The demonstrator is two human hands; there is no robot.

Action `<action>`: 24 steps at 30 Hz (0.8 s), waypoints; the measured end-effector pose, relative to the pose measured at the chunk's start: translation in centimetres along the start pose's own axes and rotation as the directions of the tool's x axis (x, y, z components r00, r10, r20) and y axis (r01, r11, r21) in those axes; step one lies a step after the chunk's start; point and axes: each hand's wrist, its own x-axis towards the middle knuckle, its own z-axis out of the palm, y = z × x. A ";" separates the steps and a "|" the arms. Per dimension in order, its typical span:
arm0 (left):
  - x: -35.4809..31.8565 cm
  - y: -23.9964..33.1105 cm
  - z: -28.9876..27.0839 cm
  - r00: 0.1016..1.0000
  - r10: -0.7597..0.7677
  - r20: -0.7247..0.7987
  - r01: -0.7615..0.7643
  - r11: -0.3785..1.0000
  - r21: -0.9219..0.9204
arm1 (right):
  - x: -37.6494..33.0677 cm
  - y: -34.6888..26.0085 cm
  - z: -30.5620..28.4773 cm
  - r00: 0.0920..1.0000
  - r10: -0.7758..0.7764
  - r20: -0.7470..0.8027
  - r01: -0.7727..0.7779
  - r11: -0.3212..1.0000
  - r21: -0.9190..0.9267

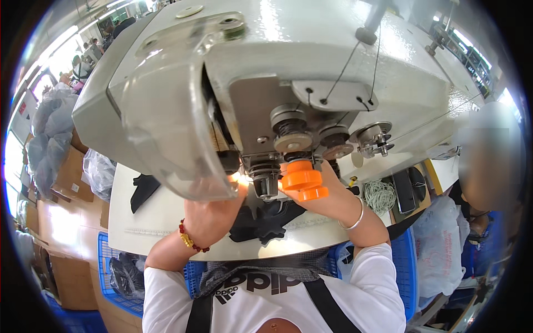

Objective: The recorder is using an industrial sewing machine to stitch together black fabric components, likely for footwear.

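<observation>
A large pale sewing machine (261,61) fills the upper view and hides the needle area. Below its clear plastic guard (166,127) is my left hand (214,216), with a red bead bracelet at the wrist. My right hand (327,194), a silver bangle on its wrist, reaches in behind the orange knobs (301,176). The machine covers the fingers of both hands, so their grip cannot be made out. Between the hands black fabric pieces (266,222) lie on the white table (166,225). Another black piece (144,190) rests at the table's left.
A bundle of pale cord (380,196) and a dark phone-like slab (404,191) lie at the right. Blue baskets (114,277) flank my body, the left one holding dark bagged items. Plastic bags (438,244) and cardboard boxes (72,177) stand around. Another person (488,161), blurred, is at far right.
</observation>
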 end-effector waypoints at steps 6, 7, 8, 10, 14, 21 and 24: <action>-0.1 -0.2 0.0 0.999 -0.042 -0.029 0.041 0.998 -0.052 | 0.5 0.4 0.4 0.998 -0.041 -0.052 0.048 0.989 0.141; 0.2 -0.2 -0.2 0.984 -0.165 -0.066 0.156 0.979 -0.129 | 0.2 1.1 0.4 0.997 -0.079 0.004 0.079 0.995 0.060; 0.4 -0.3 -0.3 0.953 -0.289 -0.093 0.266 0.941 -0.208 | 0.2 1.2 0.5 0.997 -0.071 -0.003 0.071 0.995 0.068; -0.2 -0.2 -0.2 0.876 -0.482 0.005 0.458 0.828 -0.323 | 0.3 1.1 0.5 1.000 -0.017 0.001 0.017 1.000 0.016; 0.1 -0.2 -0.4 0.938 -0.341 -0.063 0.319 0.921 -0.224 | 0.3 1.2 0.6 0.999 0.004 0.050 -0.007 0.998 0.067; -0.2 1.6 -0.1 0.988 -0.135 -0.073 0.132 0.990 -0.042 | -0.4 3.3 2.8 0.994 0.008 0.108 -0.033 0.973 0.228; -0.9 1.6 0.9 0.983 -0.084 -0.165 0.080 0.996 -0.030 | -1.0 4.5 2.9 0.973 0.085 0.214 -0.155 0.931 0.332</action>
